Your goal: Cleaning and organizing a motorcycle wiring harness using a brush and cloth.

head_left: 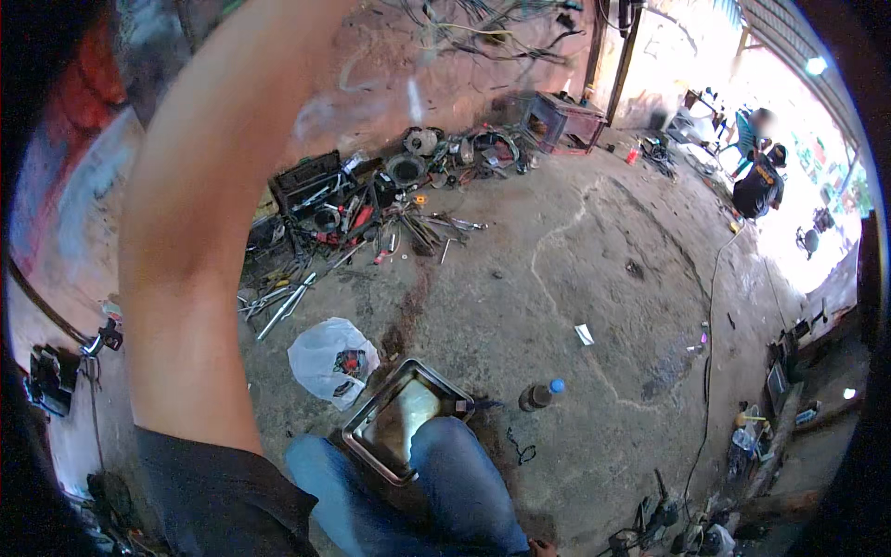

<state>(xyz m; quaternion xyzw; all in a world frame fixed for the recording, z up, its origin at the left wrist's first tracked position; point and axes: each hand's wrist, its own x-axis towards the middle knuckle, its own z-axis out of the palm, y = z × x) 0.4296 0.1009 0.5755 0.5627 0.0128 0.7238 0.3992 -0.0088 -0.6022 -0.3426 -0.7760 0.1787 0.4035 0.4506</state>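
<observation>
The person's left arm [200, 213] fills much of the left half of the head view. It is bare from the top of the picture down to the upper arm, with no watch, band or glove showing on the part in sight. A short dark sleeve [218, 487], charcoal to black, covers the shoulder end; its hem runs as a plain edge across the arm, and the cloth looks soft and unprinted. Below the middle of the picture the legs show in blue denim jeans [459, 492], mid-blue, faded paler over the knee and creased along the thighs. Neither hand can be seen, and no shoes show.
</observation>
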